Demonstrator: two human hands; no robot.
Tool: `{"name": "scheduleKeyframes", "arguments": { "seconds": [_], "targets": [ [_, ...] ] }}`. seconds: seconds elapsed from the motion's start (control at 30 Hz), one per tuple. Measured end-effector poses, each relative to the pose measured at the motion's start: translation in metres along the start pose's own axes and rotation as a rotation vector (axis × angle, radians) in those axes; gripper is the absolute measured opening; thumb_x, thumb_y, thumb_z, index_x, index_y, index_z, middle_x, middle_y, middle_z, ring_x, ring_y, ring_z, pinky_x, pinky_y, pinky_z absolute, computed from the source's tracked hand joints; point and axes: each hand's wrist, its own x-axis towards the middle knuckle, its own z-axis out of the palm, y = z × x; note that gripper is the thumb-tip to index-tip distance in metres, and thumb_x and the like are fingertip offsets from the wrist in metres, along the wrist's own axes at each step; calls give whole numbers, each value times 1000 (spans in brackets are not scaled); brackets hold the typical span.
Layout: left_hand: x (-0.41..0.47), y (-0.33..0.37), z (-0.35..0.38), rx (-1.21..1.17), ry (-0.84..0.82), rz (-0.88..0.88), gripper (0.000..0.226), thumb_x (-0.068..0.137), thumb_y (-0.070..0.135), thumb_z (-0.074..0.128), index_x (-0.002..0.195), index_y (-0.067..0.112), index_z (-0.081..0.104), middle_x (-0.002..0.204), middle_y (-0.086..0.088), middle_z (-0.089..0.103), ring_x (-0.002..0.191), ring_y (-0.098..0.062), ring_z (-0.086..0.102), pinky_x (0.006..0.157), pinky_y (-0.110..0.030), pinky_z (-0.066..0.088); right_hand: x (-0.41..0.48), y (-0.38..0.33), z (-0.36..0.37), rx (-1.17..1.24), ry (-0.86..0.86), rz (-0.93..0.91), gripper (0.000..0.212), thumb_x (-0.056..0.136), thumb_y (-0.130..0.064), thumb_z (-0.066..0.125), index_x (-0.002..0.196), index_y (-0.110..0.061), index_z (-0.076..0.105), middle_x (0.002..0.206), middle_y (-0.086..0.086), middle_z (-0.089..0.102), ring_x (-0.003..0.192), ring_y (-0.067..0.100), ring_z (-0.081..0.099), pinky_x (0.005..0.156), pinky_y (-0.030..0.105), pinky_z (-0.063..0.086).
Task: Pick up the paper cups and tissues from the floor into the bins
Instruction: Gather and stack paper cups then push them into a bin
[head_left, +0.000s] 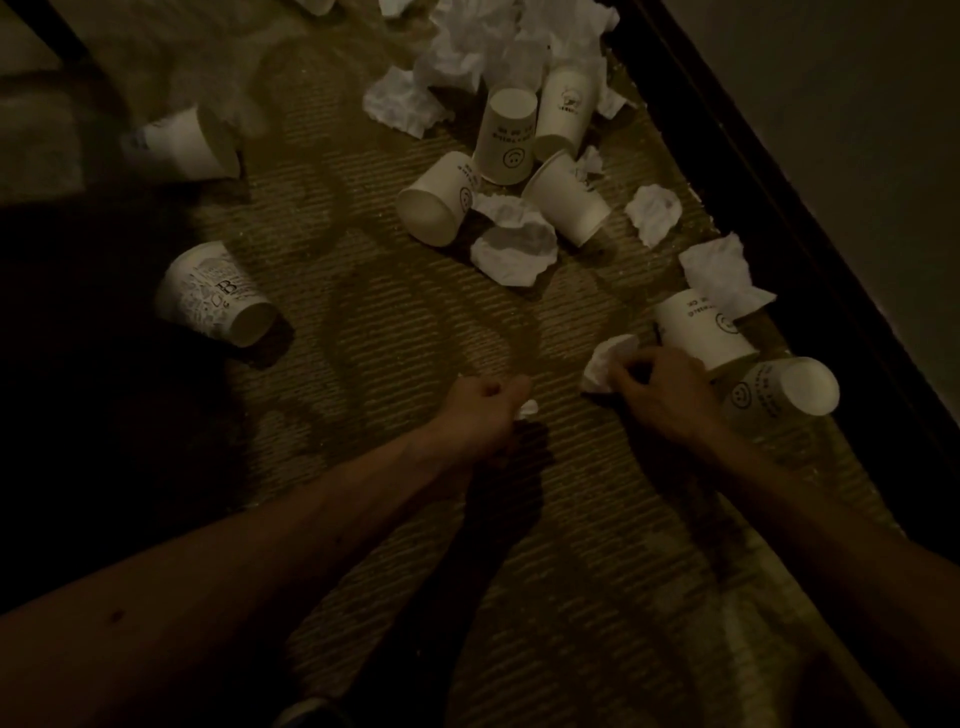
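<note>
Paper cups (509, 135) and tissues (514, 244) lie scattered over the carpeted floor (363, 291); no bin is in view. At far left a plain cup (182, 143) and a printed cup (218, 293) lie on their sides, well apart from the main heap in the middle. Nearer the camera, the left hand (485, 402) has its grip curled tight round a small tissue scrap (527, 409). The right hand (657, 389) has its grip pinched on a crumpled tissue (608, 364) low at the floor, just beside two smiley cups (696, 332) near the dark strip along the wall (753, 208). The step in hand looks like gathering tissues. Next, I judge, both loads must be lifted and carried to a bin, which first has to be found outside this patch.
</note>
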Motion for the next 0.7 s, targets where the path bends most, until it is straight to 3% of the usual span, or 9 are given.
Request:
{"name": "scheduleKeyframes", "arguments": {
  "seconds": [0.07, 0.17, 0.3, 0.37, 0.47, 0.53, 0.6, 0.67, 0.7],
  "targets": [
    [-1, 2, -3, -46, 4, 2, 23, 100, 21, 56, 78, 16, 62, 68, -1, 57, 40, -4, 49, 38, -13, 37, 0, 3, -2, 43, 11, 33, 12, 94, -20, 64, 86, -17, 71, 88, -3, 64, 68, -3, 49, 58, 14, 37],
    [-1, 6, -11, -101, 16, 9, 13, 99, 7, 54, 92, 14, 62, 75, -3, 60, 41, -2, 51, 38, -14, 40, -7, 2, 2, 177, -16, 48, 32, 87, 0, 67, 67, -24, 62, 73, -14, 60, 59, -7, 58, 51, 1, 39],
    [-5, 7, -18, -253, 18, 20, 15, 97, 0, 54, 109, 7, 60, 74, -7, 63, 51, -8, 55, 42, -17, 46, -19, -20, 12, 246, -131, 0, 22, 84, -2, 71, 73, -21, 66, 82, -6, 66, 76, 0, 60, 64, 15, 48],
    [-5, 6, -18, -293, 33, 45, 18, 98, 2, 53, 115, 5, 60, 80, -8, 63, 65, -14, 59, 53, -23, 53, -28, -40, 19, 307, -161, -66, 23, 82, -3, 74, 72, -23, 67, 79, -7, 67, 74, 2, 63, 62, 17, 47],
    [-8, 2, -21, -261, 64, 73, 27, 103, 15, 49, 125, 8, 61, 107, -11, 69, 89, -21, 66, 69, -29, 55, -39, -70, 25, 452, -199, -155, 18, 81, -5, 76, 83, -22, 71, 82, -7, 72, 74, 4, 68, 62, 14, 52],
    [-12, 1, -24, -370, -15, 16, 31, 102, 25, 52, 124, 9, 65, 112, -12, 71, 92, -22, 69, 73, -31, 57, -43, -86, 27, 585, -251, -174, 22, 83, -4, 73, 84, -25, 71, 77, -13, 73, 74, -2, 69, 59, 11, 51],
    [-18, 4, -27, -513, -127, -61, 39, 98, 36, 56, 121, 6, 66, 112, -14, 70, 98, -27, 66, 89, -42, 54, -42, -94, 27, 693, -289, -135, 26, 86, -3, 69, 76, -27, 73, 74, -14, 74, 72, -1, 70, 57, 11, 51],
    [-19, 7, -30, -559, -164, -96, 38, 99, 42, 49, 114, 11, 66, 110, -14, 65, 98, -29, 61, 90, -44, 50, -42, -101, 29, 736, -352, -86, 24, 91, -5, 62, 82, -21, 77, 84, -4, 77, 80, 9, 71, 63, 16, 55],
    [-19, 8, -31, -568, -165, -102, 38, 100, 45, 44, 109, 14, 65, 108, -14, 65, 94, -28, 63, 86, -42, 51, -42, -102, 30, 696, -375, -98, 22, 93, -5, 58, 94, -14, 77, 97, 1, 76, 91, 14, 70, 70, 16, 56]
  ]
}}
